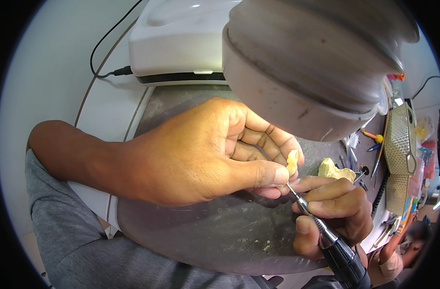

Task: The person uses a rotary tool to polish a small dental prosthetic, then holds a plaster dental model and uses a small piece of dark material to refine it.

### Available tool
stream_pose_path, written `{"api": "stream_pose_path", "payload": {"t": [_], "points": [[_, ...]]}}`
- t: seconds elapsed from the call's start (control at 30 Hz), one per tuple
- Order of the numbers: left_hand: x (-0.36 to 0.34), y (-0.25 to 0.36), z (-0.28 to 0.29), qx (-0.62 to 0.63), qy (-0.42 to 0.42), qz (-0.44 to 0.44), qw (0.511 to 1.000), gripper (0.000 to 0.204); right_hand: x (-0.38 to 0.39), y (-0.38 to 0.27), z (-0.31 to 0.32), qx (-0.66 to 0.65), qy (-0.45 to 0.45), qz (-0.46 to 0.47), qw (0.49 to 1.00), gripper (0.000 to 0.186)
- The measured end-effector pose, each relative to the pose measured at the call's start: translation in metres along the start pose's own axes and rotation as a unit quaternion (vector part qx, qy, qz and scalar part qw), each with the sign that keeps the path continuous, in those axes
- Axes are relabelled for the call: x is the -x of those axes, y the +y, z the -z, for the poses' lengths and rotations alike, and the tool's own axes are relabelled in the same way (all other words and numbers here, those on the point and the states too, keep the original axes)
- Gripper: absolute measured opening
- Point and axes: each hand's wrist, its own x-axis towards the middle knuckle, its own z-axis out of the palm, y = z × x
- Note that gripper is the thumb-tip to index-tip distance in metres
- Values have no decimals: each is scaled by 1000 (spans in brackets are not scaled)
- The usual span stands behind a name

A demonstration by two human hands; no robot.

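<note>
My left hand [205,159] holds a small cream-coloured dental piece [292,161] between thumb and fingers, with its other fingers curled. My right hand [342,207] grips a black and silver rotary handpiece [336,255] at a slant. Its thin bit reaches up to the underside of the piece by my left thumb, and whether it touches is hard to tell. A right fingertip is close beside my left fingers. A pale yellow plaster model [335,171] lies just behind my right hand on the grey work mat [191,226].
A white boxy machine [176,48] with a black cable stands at the back. A large grey lamp or hood [311,72] hangs over my hands. Small tools [374,137] and a perforated holder [398,159] crowd the right side. Another person [391,262] is at the lower right.
</note>
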Motion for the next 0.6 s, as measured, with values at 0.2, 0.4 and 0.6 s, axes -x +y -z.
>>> {"api": "stream_pose_path", "payload": {"t": [0.2, 0.4, 0.6], "points": [[-2, -2, 1, -4, -14, -7, 1000, 20, -1, 1, 1, 8, -10, 12, 1000, 30], [-1, -3, 2, -5, -7, -8, 1000, 20, 0, 1, -1, 7, -4, 8, 1000, 28], [-1, -1, 1, -8, -4, -1, 1000, 21, 0, 3, -2, 1, 4, 15, 1000, 29]]}}
